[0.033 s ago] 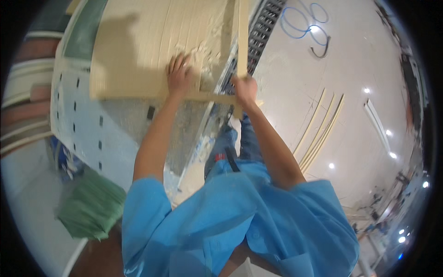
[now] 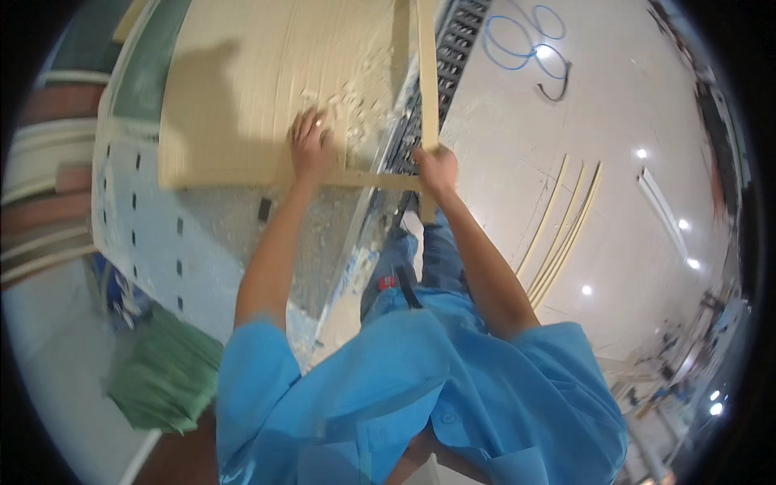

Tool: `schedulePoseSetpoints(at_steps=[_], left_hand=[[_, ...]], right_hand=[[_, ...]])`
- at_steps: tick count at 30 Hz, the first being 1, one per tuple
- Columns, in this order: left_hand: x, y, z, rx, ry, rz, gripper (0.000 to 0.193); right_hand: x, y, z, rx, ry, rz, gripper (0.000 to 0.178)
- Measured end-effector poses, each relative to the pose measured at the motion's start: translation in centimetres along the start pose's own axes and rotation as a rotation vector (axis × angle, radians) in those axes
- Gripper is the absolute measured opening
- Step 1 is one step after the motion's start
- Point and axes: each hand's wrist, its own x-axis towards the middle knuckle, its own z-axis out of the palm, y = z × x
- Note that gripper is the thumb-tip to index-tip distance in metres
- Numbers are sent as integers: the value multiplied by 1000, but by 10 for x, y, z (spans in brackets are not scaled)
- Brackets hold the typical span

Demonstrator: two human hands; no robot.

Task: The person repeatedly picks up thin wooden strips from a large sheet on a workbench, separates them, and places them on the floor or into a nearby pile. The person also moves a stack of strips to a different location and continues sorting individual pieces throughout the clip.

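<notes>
A large pale-yellow ribbed board (image 2: 242, 89) lies on the worn bench in front of me. My left hand (image 2: 312, 147) rests on it near its close edge, fingers spread and holding nothing. Loose pale chips and crumbs (image 2: 364, 101) are scattered beside and beyond those fingers. My right hand (image 2: 437, 170) is closed around a long, narrow pale-yellow strip (image 2: 428, 89) at the bench's right side. The strip runs away from me, and its close end sticks out below the hand. A narrow band along the board's close edge reaches toward my right hand; whether they touch is unclear.
A black slotted rail (image 2: 465, 36) follows the bench's right side. On the floor lie thin yellow strips (image 2: 558, 250), a coiled blue hose (image 2: 517, 56) and a white strip (image 2: 661, 214). A green cover (image 2: 166, 372) is at lower left, stacked boards (image 2: 56, 162) at far left.
The whole view has shifted slightly, with the board's close edge now lower in the picture. Both hands appear a little lower. The crumbs by my left fingers look more spread out.
</notes>
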Motion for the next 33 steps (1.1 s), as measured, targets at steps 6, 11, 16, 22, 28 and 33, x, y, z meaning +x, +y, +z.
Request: schedulePoseSetpoints(at_steps=[6,11,16,22,28,33], left_hand=[[-30,128,25,-731,-286,-109,25],[-39,265,84,-1223,-995,-672,51],[-17,340,157,-1717,-894,-918,55],[-129,422,196,-1389,-896,-971,33],[-404,512,98,-1330,-1543,-714,20],[-504,627,-13,-1173,-1967,-738,25]], right_hand=[[-79,132,-170,22,-23,172,29],[-241,241,-259,27,21,254,49],[-458,380,-324,-308,92,408,54],[-613,457,-358,-376,83,713,52],[-578,533,-351,-385,505,527,41],[-709,607,-406,-2,641,753,29]])
